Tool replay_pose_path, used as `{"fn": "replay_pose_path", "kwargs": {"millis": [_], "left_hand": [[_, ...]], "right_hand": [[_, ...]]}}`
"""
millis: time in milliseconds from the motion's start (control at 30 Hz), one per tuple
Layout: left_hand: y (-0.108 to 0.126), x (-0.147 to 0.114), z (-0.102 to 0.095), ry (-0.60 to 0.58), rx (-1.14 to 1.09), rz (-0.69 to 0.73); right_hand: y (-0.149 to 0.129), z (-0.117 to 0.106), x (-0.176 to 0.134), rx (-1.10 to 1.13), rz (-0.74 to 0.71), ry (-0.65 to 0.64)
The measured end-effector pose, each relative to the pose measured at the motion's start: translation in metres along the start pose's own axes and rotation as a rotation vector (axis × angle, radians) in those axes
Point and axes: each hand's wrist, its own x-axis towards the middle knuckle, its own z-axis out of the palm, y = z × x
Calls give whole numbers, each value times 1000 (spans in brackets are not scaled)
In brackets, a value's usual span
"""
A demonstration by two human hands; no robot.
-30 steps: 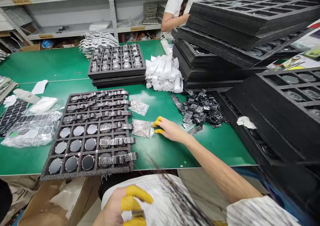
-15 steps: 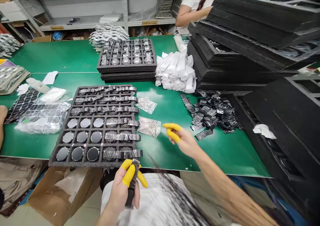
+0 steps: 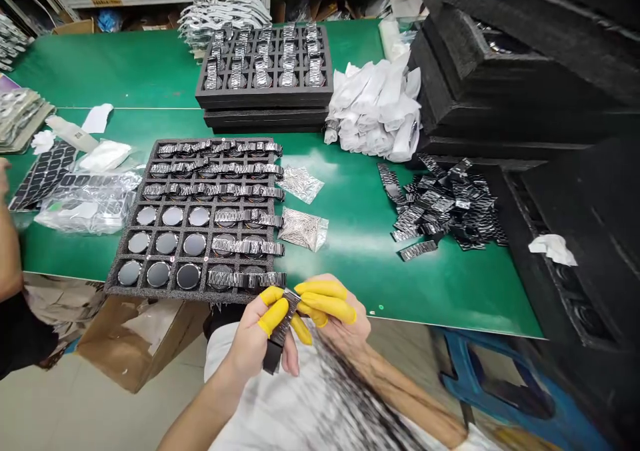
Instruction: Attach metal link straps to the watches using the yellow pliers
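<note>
Cardboard box point(image 3: 165, 343): I'm seeing it standing open on the floor point(image 3: 65, 398).
Blue stool point(image 3: 457, 361): standing low on my right.
Shelf point(image 3: 165, 0): running behind the green table point(image 3: 135, 71).

Watch tray point(image 3: 200, 296) left, 2 bags point(image 3: 304, 228) to its right, strap pile point(image 3: 445, 204) farther right

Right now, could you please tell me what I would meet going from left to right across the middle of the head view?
Another person's arm, clear plastic bag, dark foam watch tray, nearer packet of thin metal pins, pile of black metal-link watch straps, crumpled white tissue.
</note>
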Motion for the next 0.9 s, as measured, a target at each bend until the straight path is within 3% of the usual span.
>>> {"fn": "replay_pose_path", "kwargs": {"millis": [67,133,300,400,467,533,600,667,767,833,900], "left_hand": [[-2,0,-2,-11,-33,2],[-2,0,-2,-1,-58,4],[2,-3,0,44,-58,-27],[6,-4,0,55,-32,-85],[8,-4,0,22,-9,-136],[9,-4,2,-29,34,-180],[12,-6,8,-85,87,-192],[20,-9,15,-163,149,-164],[50,-14,10,-225,547,17],[85,-12,-10,-50,1072,256],[128,-4,-41,400,1555,469]], "right_hand": [[-2,0,-3,-93,-155,170],[-7,1,-5,-131,-220,214],[-21,8,4,77,-53,152],[-26,9,18,364,88,27],[-27,5,25,514,201,-153],[-28,-1,30,525,251,-308],[-30,-9,31,432,171,-391],[-34,-14,28,337,27,-395],[-46,-17,18,359,-75,-323],[-55,-19,10,458,-68,-233],[-62,-23,5,555,-40,-125]]}}
